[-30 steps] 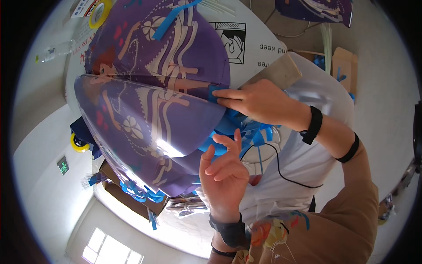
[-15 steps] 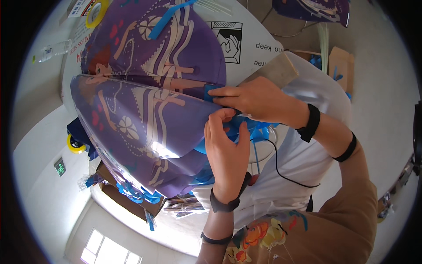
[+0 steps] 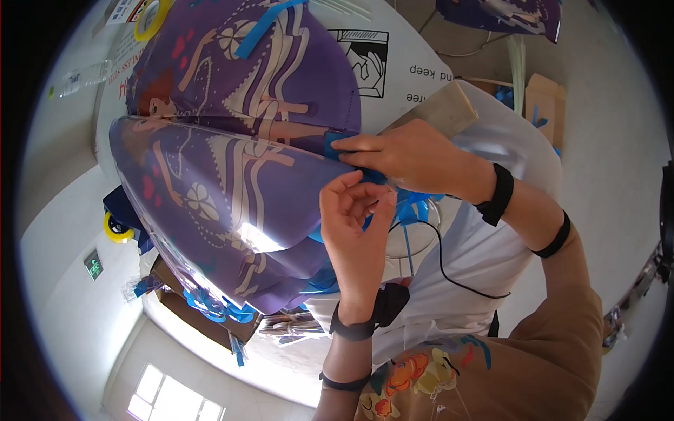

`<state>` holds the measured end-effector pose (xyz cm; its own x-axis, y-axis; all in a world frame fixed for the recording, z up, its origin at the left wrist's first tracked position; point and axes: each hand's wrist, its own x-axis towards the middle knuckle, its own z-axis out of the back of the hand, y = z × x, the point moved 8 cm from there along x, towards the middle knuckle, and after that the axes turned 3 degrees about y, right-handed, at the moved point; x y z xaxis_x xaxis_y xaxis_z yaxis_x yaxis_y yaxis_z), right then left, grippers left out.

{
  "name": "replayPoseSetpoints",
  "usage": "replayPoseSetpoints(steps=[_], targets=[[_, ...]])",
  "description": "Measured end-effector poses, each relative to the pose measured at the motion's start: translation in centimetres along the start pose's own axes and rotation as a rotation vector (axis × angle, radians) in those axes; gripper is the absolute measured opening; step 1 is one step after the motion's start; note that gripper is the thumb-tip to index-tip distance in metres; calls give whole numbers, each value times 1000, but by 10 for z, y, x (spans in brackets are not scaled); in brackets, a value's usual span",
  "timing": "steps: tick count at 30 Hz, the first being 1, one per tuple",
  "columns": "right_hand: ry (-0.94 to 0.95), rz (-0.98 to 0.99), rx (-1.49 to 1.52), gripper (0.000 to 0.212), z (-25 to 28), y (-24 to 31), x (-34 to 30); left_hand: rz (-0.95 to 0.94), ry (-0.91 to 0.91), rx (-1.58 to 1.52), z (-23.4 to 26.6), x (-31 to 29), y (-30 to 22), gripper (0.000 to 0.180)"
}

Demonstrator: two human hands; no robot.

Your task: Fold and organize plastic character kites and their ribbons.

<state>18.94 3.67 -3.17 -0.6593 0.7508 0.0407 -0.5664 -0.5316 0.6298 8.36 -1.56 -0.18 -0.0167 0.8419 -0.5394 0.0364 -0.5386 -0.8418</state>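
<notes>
A large glossy purple plastic sheet (image 3: 295, 189), printed with a red-haired figure, lies folded over in front of me. My right hand (image 3: 414, 158) presses its extended fingers on a blue strip (image 3: 333, 144) at the sheet's edge, gripping there; its thumb is hidden. Just nearer to me, my left hand (image 3: 357, 224) is raised off the sheet with curled fingers, thumb and fingertips close together. Whatever they pinch is too small to make out. More blue ribbon (image 3: 420, 209) hangs beneath my right hand.
Another blue strip (image 3: 263, 31) lies on the sheet's far part. Yellow tape (image 3: 151, 19) and a clear bottle (image 3: 81, 78) are at far left. A brown flat piece (image 3: 449, 112) lies beyond my right hand. A black cord (image 3: 442, 256) loops over white cloth. Cardboard boxes (image 3: 544, 112) stand around.
My left hand has drawn slightly left and away from the sheet's edge, its fingers curling more. My right hand stays on the blue strip.
</notes>
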Motion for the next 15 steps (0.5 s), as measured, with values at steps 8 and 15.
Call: replayPoseSetpoints(steps=[8, 15], targets=[[-18, 12, -21, 36, 0, -1, -4, -128, 53, 286, -4, -21, -54, 39], [-1, 12, -42, 35, -4, 1, -3, -386, 188, 588, 15, 71, -118, 38]])
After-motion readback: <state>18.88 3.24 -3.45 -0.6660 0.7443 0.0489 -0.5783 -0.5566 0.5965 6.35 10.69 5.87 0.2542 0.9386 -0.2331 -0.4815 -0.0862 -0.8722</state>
